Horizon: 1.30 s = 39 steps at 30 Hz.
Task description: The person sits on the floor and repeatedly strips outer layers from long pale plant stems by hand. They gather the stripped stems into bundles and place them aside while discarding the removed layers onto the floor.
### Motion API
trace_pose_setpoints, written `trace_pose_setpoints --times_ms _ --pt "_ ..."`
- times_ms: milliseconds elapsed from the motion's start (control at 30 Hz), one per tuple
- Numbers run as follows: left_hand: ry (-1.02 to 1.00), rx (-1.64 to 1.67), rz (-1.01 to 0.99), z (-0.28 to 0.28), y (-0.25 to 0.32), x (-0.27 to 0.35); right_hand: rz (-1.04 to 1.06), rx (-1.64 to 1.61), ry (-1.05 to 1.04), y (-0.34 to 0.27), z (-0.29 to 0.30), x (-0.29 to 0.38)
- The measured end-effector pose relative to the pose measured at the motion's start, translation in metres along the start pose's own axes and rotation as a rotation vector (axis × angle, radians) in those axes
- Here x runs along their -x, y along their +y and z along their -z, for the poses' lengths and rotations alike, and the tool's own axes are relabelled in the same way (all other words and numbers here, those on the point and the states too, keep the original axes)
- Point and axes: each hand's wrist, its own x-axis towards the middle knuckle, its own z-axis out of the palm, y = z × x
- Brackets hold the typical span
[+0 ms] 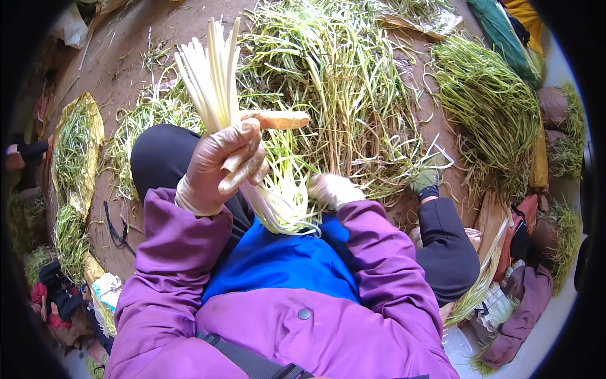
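Note:
My left hand (225,161), in a thin pale glove, grips a bunch of long-leaved plants, perhaps garlic chives. Their cream-white stalks (210,85) stand up above the fist, cut ends upward. Below it, yellow-green leaves (284,203) hang down and curl over the blue cloth (279,260) on my lap. The index finger points out to the right, while the others curl round the bunch. Motion blurs my right hand (335,190), also in a pale glove, just right of the hanging leaves. Its fingers are partly hidden, and I cannot tell whether it holds anything.
Before me a big heap of similar plants (331,85) covers the earth floor. Another pile (490,104) lies at right, beside a green bag (504,40). On the left, more greens rest on a yellow sheet (92,137). My right shoe (426,175) touches the heap's edge.

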Motion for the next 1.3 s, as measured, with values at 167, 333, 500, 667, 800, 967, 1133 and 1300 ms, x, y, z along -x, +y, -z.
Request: trace_pose_setpoints --times_ms 167,333,500,667,800,967,1133,1300 --pt "0.153 -0.253 0.050 -0.004 0.003 -0.009 -0.147 -0.062 0.528 -0.011 0.084 -0.036" --pt "0.201 -0.313 0.123 -0.012 -0.004 -0.021 -0.245 0.302 0.642 -0.022 0.115 -0.098" --pt "0.280 -0.334 0.132 -0.008 -0.001 -0.024 -0.242 0.222 0.698 -0.010 0.114 -0.095" --pt "0.306 -0.452 0.098 -0.012 -0.001 -0.021 -0.100 -0.289 0.577 -0.012 0.106 -0.037" --pt "0.371 -0.467 0.084 -0.016 -0.004 -0.019 0.072 -0.413 0.583 -0.033 0.100 0.009" --pt "0.336 -0.538 0.042 -0.010 -0.011 -0.020 0.545 -0.674 0.628 -0.036 0.102 0.050" --pt "0.314 -0.533 -0.025 -0.004 -0.022 -0.023 0.332 -0.853 0.621 -0.045 0.099 0.086" --pt "0.258 -0.516 -0.033 -0.002 -0.029 -0.025 0.658 -1.026 0.713 -0.054 0.112 0.156"
